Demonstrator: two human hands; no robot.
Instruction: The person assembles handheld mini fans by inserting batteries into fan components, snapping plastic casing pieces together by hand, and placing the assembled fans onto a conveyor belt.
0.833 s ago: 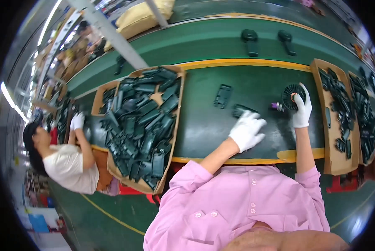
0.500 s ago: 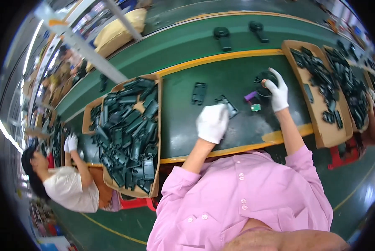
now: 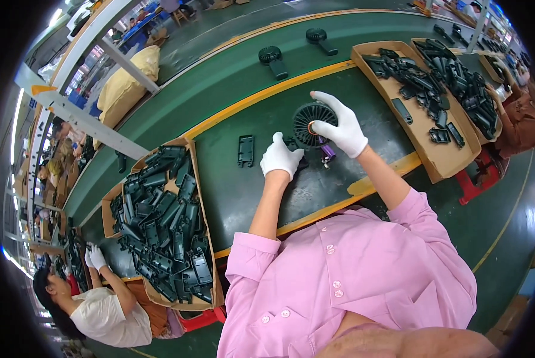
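My gloved right hand [image 3: 345, 128] grips the round black fan head [image 3: 302, 123] of a small hand-held fan, thumb on its centre and fingers at the rim. Just below the fan hangs a purple cylindrical battery [image 3: 328, 153], close to my right palm. My gloved left hand [image 3: 281, 157] is closed around a dark housing piece [image 3: 303, 163], mostly hidden under the glove, right beside the fan head. Left of that hand, a dark rectangular casing half [image 3: 246, 151] lies on the green bench top.
A carton [image 3: 197, 209] heaped with dark casing parts stands at left. Another carton [image 3: 419, 146] with dark parts stands at right. Beyond the bench's yellow edge, two hand-held fans [image 3: 273, 62] lie on a green belt. A co-worker [image 3: 103, 313] sits at left, another [image 3: 521, 122] at right.
The fan head in my right hand has come over to my left hand, its grille now facing up. The battery moved with it. The green circuit board seen earlier no longer shows clearly.
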